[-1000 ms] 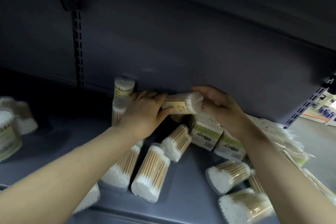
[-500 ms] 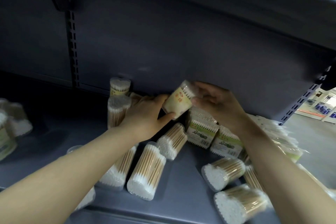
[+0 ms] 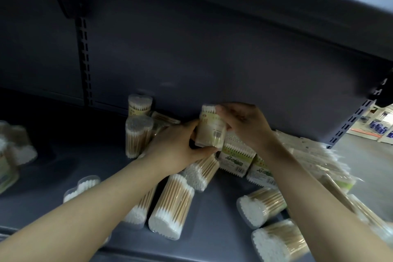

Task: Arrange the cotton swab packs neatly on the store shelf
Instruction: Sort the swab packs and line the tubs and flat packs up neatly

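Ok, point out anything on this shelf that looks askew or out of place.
Most round packs lie toppled at mixed angles, such as one at the front and one near the right. Only two stand upright by the back panel. Both hands hold another pack nearly upright.

Retail shop, prob. a supermarket aisle. Grey metal gondola shelf (image 3: 214, 208) w/ slotted uprights (image 3: 85, 64) at centre left, many identical barcoded cotton swab packs (image 3: 170, 208) lower centre, open shop floor (image 3: 361, 161) w/ more stock at far right.
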`<state>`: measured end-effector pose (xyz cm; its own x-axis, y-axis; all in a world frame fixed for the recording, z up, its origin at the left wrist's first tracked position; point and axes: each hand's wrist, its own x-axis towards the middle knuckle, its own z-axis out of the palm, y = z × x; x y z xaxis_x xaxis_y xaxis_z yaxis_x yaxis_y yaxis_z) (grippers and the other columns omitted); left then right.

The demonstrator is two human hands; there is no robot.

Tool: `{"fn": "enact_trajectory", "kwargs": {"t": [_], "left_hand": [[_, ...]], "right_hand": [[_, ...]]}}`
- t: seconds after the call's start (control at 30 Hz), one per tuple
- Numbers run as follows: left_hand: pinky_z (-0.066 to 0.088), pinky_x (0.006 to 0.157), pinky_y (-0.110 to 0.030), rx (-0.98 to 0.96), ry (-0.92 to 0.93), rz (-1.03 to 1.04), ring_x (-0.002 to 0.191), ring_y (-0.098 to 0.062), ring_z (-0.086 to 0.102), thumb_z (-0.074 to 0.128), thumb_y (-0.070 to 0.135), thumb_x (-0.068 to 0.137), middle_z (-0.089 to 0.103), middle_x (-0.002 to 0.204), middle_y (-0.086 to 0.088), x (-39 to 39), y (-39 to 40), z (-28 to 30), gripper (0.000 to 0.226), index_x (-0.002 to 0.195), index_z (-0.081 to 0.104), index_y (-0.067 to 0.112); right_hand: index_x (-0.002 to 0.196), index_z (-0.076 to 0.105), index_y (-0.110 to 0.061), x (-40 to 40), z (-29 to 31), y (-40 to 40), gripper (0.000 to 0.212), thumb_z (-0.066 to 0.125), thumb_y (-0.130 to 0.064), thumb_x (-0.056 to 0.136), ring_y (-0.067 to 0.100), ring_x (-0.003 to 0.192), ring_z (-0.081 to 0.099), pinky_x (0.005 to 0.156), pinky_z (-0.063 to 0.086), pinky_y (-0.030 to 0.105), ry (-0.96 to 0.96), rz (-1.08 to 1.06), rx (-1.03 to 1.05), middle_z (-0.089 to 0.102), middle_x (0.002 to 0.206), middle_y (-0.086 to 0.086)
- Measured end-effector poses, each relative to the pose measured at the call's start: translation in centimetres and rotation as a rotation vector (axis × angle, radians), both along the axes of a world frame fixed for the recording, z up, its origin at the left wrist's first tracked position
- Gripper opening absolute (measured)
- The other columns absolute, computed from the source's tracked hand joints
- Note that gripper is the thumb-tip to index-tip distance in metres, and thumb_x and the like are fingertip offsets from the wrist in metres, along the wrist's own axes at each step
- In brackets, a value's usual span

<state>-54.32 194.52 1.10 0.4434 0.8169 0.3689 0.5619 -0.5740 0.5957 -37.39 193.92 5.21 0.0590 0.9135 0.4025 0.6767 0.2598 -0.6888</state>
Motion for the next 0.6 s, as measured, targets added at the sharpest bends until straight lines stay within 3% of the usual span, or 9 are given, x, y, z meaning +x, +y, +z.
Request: {"fn": "enact_trajectory", "kwargs": {"t": [0.1,0.3,0.47,0.6], "left_hand": [[0.048,0.082,-0.028,-0.014,-0.038,-0.013,0.094,-0.008,0.059,0.06,0.058,0.075,0.06,0.094,0.016,-0.2,-0.2,-0.1,0.063,0.13,0.047,0.032],[0.048,0.083,-0.03,-0.032,-0.037,0.0,0.094,-0.008,0.06,0.062,0.059,0.074,0.064,0.102,0.014,-0.5,0.0,-0.2,0.061,0.127,0.049,0.031],[0.049,0.086,-0.033,-0.065,-0.099,0.052,0.103,-0.011,0.059,0.069,0.048,0.075,0.062,0.114,0.009,-0.1,0.5,-0.4,0.059,0.126,0.047,0.026],[0.05,0.084,-0.037,-0.093,-0.157,0.094,0.102,-0.018,0.059,0.069,0.039,0.076,0.061,0.115,-0.001,0.5,1.2,-0.1,0.061,0.125,0.043,0.016]], "right_hand": [[0.088,0.07,-0.028,0.0,-0.2,0.2,0.019,0.058,-0.043,0.086,0.013,0.087,0.066,0.081,0.054,0.047,0.008,-0.001,-0.005,0.07,0.085,-0.007],[0.079,0.066,-0.038,-0.3,0.0,0.1,0.014,0.056,-0.042,0.087,0.011,0.085,0.066,0.081,0.054,0.046,0.005,0.014,-0.022,0.07,0.083,-0.008],[0.08,0.064,-0.034,-0.9,0.4,-0.1,0.007,0.065,-0.028,0.083,0.011,0.085,0.066,0.083,0.055,0.043,0.116,0.048,-0.022,0.069,0.083,-0.007],[0.088,0.062,-0.031,-0.9,0.5,-0.5,0.011,0.068,-0.032,0.079,0.003,0.084,0.064,0.08,0.055,0.027,0.086,0.086,-0.073,0.067,0.09,-0.007]]}}
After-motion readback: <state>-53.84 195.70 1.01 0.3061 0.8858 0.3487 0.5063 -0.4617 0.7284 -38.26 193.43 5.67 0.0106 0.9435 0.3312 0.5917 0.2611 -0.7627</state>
